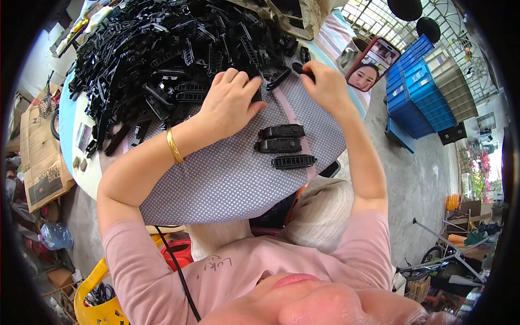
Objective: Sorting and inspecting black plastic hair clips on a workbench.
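A big heap of black plastic parts covers the far left of the table, many of them long and ribbed like ladders. At the heap's near edge my left hand is closed, with a black plastic part showing between its thumb and fingers. My right hand pinches a small dark piece just to the right of the heap. Another black part lies between my hands. Closer to me, two black assembled parts and a ribbed black part lie in a row on the dotted cloth.
A grey dotted cloth covers the near side of the round table. Beyond my right hand stands a phone with its screen lit. Blue crates are stacked on the right. A yellow chair stands at lower left, below a cardboard sheet.
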Motion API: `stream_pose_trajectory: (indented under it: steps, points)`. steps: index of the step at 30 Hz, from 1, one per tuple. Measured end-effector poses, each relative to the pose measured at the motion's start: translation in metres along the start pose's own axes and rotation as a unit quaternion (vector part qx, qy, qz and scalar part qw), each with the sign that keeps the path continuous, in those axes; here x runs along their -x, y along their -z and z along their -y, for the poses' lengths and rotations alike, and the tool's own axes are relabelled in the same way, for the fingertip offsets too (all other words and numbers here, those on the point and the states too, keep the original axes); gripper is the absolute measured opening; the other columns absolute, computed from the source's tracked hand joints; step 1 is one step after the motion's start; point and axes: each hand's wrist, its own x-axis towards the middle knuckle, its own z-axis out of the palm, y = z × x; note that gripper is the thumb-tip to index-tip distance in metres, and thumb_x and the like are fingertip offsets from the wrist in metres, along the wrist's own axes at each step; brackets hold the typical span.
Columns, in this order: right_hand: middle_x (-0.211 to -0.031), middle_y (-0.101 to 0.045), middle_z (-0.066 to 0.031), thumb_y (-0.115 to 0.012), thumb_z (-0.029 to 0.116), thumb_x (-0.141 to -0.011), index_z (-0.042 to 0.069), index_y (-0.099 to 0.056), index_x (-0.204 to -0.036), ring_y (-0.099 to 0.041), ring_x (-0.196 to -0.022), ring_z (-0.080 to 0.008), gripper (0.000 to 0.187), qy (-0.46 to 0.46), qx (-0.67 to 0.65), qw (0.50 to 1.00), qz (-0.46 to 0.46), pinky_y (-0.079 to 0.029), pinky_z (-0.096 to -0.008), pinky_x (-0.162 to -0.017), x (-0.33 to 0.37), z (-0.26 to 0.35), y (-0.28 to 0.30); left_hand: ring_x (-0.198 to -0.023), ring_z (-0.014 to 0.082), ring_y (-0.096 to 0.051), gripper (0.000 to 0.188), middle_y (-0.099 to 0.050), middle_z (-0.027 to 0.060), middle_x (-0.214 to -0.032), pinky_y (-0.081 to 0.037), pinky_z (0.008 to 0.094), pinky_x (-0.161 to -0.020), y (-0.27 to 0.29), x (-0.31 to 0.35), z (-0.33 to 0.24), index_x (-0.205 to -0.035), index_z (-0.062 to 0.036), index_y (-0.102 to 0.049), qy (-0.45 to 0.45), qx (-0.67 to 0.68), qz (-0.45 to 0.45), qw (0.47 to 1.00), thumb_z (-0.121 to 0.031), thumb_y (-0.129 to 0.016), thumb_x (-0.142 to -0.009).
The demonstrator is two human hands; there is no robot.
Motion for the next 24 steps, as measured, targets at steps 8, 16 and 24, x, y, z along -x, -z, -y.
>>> stream_pose_trajectory:
  steps: [8,16,24]
  points:
    - [-0.074,-0.062,-0.0043,-0.053,0.019,-0.089,-0.002,-0.059,-0.097,-0.058,-0.065,-0.0091,0.024,-0.051,-0.375,0.919,0.108,-0.046,-0.0228,-0.060,0.026,0.022,0.035,-0.102,0.0255,-0.048,0.044,-0.057,0.0095,-0.097,-0.031,0.0464,-0.096,0.009,0.015,-0.016,-0.107,-0.0030,-0.055,-0.050,-0.019,0.022,0.998,-0.029,-0.066,-0.073]
    - [-0.073,-0.061,-0.0064,-0.057,0.019,-0.085,0.001,-0.061,-0.100,-0.056,-0.062,-0.0108,0.023,0.016,-0.305,0.941,0.148,-0.045,-0.0247,-0.057,0.030,0.019,0.026,-0.103,0.0251,-0.048,0.035,-0.058,0.0085,-0.093,-0.024,0.0538,-0.102,0.003,0.013,-0.014,-0.103,-0.0040,-0.056,-0.005,-0.045,0.011,0.999,-0.023,-0.064,-0.074]
    - [-0.077,-0.060,-0.0018,-0.057,0.015,-0.085,0.002,-0.061,-0.103,-0.053,-0.063,-0.0065,0.023,-0.007,-0.435,0.884,0.171,-0.044,-0.0213,-0.057,0.036,0.037,0.041,-0.078,0.0268,-0.059,0.022,-0.059,0.0111,-0.085,-0.044,0.0373,-0.084,0.017,0.002,-0.013,-0.097,-0.0031,-0.056,-0.040,0.036,-0.105,0.993,-0.004,-0.061,-0.076]
